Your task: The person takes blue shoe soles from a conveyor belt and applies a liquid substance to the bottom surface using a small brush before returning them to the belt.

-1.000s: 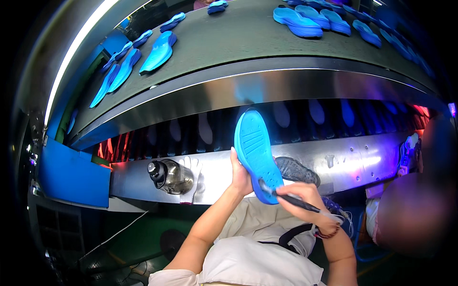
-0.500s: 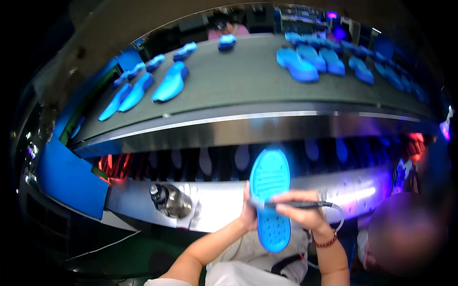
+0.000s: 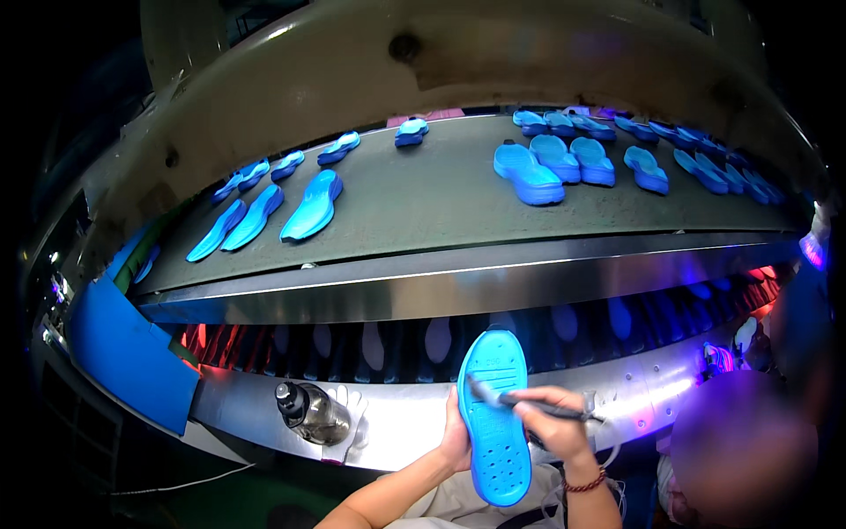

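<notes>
My left hand (image 3: 453, 434) grips a bright blue shoe sole (image 3: 499, 441) by its left edge, holding it upright with the grooved and perforated face toward me. My right hand (image 3: 557, 421) is closed around the dark handle of a brush (image 3: 548, 407). The pale bristle tip, slightly blurred, lies over the upper grooved part of the sole; I cannot tell whether it touches. A thin pale tube hangs near my right wrist, by the rear of the brush. The fingers of my left hand behind the sole are hidden.
Blue soles (image 3: 529, 174) stand along a dark conveyor belt (image 3: 388, 207) ahead. Beneath its metal edge, a lower row carries more soles (image 3: 438, 339). A bottle (image 3: 310, 413) and a white glove (image 3: 354, 425) rest on the metal ledge (image 3: 405, 423). Another person (image 3: 736, 450) is at right.
The view has tilted upward, so the conveyor and ledge appear lower. The brush tip has moved from the sole's middle to its upper part. Both hands keep their holds.
</notes>
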The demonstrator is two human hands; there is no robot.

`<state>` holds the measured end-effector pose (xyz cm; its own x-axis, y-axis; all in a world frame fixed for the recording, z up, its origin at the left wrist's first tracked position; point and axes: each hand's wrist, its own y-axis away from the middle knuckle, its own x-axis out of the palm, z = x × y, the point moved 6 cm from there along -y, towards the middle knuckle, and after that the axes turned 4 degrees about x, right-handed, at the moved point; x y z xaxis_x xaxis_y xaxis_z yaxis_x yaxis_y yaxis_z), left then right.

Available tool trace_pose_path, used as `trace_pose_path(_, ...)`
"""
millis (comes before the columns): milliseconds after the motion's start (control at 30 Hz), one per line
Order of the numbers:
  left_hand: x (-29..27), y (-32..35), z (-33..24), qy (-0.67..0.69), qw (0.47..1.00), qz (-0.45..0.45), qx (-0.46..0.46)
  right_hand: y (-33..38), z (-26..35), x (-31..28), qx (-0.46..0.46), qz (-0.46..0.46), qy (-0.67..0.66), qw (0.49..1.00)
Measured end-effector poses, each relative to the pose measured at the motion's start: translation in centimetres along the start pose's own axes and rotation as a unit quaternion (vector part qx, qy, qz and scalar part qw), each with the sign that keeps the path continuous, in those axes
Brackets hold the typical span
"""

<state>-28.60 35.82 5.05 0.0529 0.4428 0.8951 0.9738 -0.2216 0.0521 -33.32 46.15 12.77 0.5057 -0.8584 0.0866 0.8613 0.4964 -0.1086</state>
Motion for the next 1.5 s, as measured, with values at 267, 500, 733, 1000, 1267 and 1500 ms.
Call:
trace_pose_path(267,1.1,-1.1,-0.9,-0.024,0.998,-0.025,0.049,0.4,2.0,-0.6,-0.038,0.008,0.035,0.999)
trace_pose_path(500,4.0,-2.2,-2.8,0.012,0.995,0.001,0.098,1.5,3.9,-1.6,-0.121,0.025,0.091,0.988)
trace_pose_path(733,5.0,-2.8,-4.4,-0.018,0.986,-0.031,0.162,3.0,6.2,-0.9,-0.225,0.026,0.210,0.951)
trace_pose_path(1000,5.0,-2.4,-7.5,0.008,0.961,-0.019,0.275,4.0,5.9,-0.7,-0.247,0.054,0.237,0.938)
trace_pose_path(1267,5.5,-1.4,-8.8,-0.058,0.950,0.025,0.305,5.0,5.7,-0.2,-0.219,0.114,0.206,0.947)
trace_pose_path(1500,6.1,-1.0,-9.5,-0.103,0.948,0.075,0.291,4.2,4.8,-0.8,-0.196,0.116,0.172,0.958)
